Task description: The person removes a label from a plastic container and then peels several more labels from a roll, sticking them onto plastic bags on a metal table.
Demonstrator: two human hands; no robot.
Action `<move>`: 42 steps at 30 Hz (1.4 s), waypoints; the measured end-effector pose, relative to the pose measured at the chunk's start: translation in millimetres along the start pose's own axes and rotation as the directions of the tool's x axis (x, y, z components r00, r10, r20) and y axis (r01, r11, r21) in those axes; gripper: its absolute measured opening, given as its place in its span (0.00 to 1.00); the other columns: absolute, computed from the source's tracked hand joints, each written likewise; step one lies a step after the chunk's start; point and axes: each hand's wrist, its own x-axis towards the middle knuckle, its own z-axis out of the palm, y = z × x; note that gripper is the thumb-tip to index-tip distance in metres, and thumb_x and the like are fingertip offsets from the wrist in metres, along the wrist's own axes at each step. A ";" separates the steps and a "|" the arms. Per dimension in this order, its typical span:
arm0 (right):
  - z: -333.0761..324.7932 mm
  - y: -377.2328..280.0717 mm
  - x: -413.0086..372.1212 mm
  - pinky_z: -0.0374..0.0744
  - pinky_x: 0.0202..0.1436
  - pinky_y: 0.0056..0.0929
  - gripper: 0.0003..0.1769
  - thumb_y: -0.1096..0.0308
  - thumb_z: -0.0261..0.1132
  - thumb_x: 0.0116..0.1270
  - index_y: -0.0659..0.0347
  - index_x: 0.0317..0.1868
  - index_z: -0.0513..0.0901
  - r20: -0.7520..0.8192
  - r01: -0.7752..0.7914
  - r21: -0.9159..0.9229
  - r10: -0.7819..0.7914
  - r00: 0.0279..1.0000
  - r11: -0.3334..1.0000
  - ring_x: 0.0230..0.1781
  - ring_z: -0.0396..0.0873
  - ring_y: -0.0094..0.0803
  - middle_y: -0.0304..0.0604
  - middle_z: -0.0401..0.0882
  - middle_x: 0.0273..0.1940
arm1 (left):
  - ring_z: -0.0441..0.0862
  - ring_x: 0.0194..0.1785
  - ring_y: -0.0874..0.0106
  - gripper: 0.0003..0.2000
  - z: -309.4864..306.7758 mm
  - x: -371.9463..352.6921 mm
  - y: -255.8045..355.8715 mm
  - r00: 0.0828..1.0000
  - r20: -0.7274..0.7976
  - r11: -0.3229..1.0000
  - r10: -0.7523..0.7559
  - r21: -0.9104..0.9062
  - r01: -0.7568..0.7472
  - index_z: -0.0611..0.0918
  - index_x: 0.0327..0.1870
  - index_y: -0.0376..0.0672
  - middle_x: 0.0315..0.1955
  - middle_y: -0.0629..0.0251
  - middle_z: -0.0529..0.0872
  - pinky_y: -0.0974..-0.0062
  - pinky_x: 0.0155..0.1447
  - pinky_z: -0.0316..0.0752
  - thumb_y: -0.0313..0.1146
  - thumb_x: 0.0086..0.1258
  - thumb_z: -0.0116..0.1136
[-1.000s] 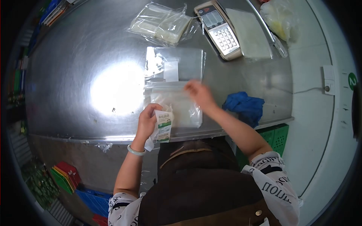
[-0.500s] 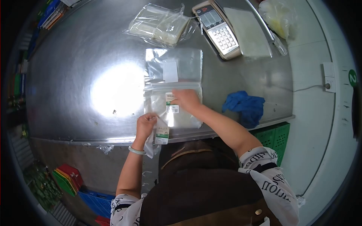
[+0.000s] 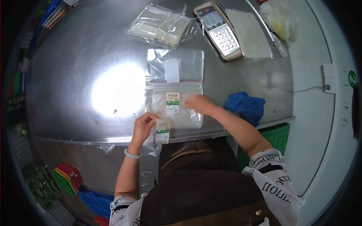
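Head view: left grip (image 3: 144,126) pinched on a label strip (image 3: 163,132); printed label (image 3: 173,102) lying on clear bag (image 3: 192,117); right grip (image 3: 198,104) just beside that label, blurred, can't tell if fingers are together or apart. Metal surface (image 3: 68,83) carries wrapped pack (image 3: 160,26), clear bag, keypad device (image 3: 223,37), blue cloth (image 3: 245,107). Room: blue crate (image 3: 96,202) lower left, green crate (image 3: 281,138), then pale wall (image 3: 307,94) with socket (image 3: 329,85).

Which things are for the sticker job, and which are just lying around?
For the job:
- label strip in the left hand
- printed label on the bag
- clear plastic bag under it

Probably just lying around:
- crumpled blue cloth
- keypad machine
- plastic bag with something yellow
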 end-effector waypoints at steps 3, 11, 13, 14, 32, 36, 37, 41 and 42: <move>-40.6 1.8 16.9 0.73 0.35 0.27 0.07 0.68 0.57 0.70 0.60 0.34 0.78 -0.525 -0.078 0.648 0.518 0.675 0.758 0.31 0.74 0.24 0.38 0.78 0.33 | 0.80 0.38 0.79 0.03 3.8 -1.2 16.6 0.995 -0.066 0.995 0.073 -0.068 -0.077 0.75 0.39 0.36 0.35 0.64 0.83 0.81 0.44 0.76 0.19 0.68 0.53; 31.3 -76.0 3.5 0.77 0.33 0.28 0.12 0.61 0.65 0.66 0.63 0.40 0.82 0.093 -0.218 0.488 0.198 0.976 0.845 0.29 0.81 0.27 0.41 0.82 0.29 | 0.75 0.31 0.83 0.04 34.0 16.7 35.3 0.997 -0.066 0.967 -0.047 -0.252 0.029 0.76 0.30 0.38 0.27 0.71 0.80 0.84 0.35 0.72 0.20 0.65 0.56; 29.5 -81.9 8.3 0.77 0.30 0.30 0.12 0.61 0.66 0.65 0.63 0.38 0.82 0.258 -0.385 0.575 0.287 0.923 0.722 0.25 0.81 0.29 0.42 0.83 0.28 | 0.72 0.28 0.85 0.06 26.9 17.5 27.8 0.993 -0.083 0.982 -0.089 -0.175 0.073 0.75 0.27 0.38 0.24 0.73 0.78 0.84 0.32 0.68 0.22 0.64 0.59; 27.1 -83.4 9.5 0.77 0.29 0.29 0.12 0.62 0.66 0.65 0.64 0.38 0.83 0.169 -0.342 0.543 0.299 0.939 0.767 0.24 0.81 0.27 0.42 0.83 0.27 | 0.70 0.27 0.85 0.07 23.1 15.6 20.9 0.989 -0.087 0.985 -0.117 -0.135 0.104 0.75 0.25 0.39 0.22 0.74 0.77 0.84 0.30 0.66 0.23 0.63 0.60; 0.8 -19.9 -23.0 0.75 0.46 0.43 0.14 0.60 0.68 0.56 0.58 0.39 0.77 0.166 0.302 -0.299 -0.262 0.951 0.905 0.49 0.76 0.41 0.40 0.79 0.41 | 0.78 0.39 0.78 0.06 1.6 -3.0 5.7 0.994 -0.048 0.988 -0.103 -0.118 0.097 0.77 0.31 0.36 0.28 0.70 0.81 0.79 0.47 0.73 0.17 0.58 0.61; 17.5 8.9 -8.2 0.75 0.41 0.42 0.11 0.62 0.67 0.59 0.59 0.37 0.79 0.048 0.217 -0.201 -0.212 0.976 0.955 0.37 0.77 0.42 0.40 0.79 0.35 | 0.78 0.39 0.78 0.09 -3.6 -1.3 -9.0 0.999 0.045 0.995 0.024 0.098 -0.029 0.77 0.42 0.37 0.33 0.64 0.84 0.79 0.46 0.74 0.19 0.63 0.61; 22.5 15.8 -5.7 0.76 0.39 0.41 0.11 0.62 0.67 0.60 0.59 0.36 0.79 0.040 0.171 -0.223 -0.166 0.985 0.960 0.35 0.77 0.40 0.40 0.79 0.33 | 0.78 0.39 0.78 0.09 -1.5 -2.6 -0.9 0.998 0.037 0.993 0.048 0.103 -0.052 0.76 0.42 0.37 0.34 0.63 0.84 0.79 0.46 0.74 0.20 0.64 0.60; -27.2 3.6 11.5 0.75 0.37 0.27 0.06 0.67 0.60 0.69 0.61 0.40 0.79 -0.429 -0.096 0.670 0.489 0.760 0.736 0.32 0.76 0.26 0.36 0.78 0.32 | 0.78 0.40 0.77 0.06 3.4 2.2 6.1 0.997 -0.039 0.983 0.073 -0.164 -0.078 0.75 0.41 0.37 0.37 0.62 0.84 0.79 0.47 0.74 0.20 0.67 0.57; -53.3 -9.3 14.0 0.76 0.39 0.25 0.07 0.68 0.58 0.71 0.62 0.41 0.79 -0.537 -0.046 0.699 0.566 0.625 0.713 0.32 0.76 0.24 0.36 0.79 0.32 | 0.78 0.41 0.77 0.05 5.0 3.4 7.6 0.997 -0.048 0.977 0.064 -0.201 -0.072 0.75 0.41 0.36 0.38 0.62 0.83 0.79 0.47 0.74 0.19 0.67 0.56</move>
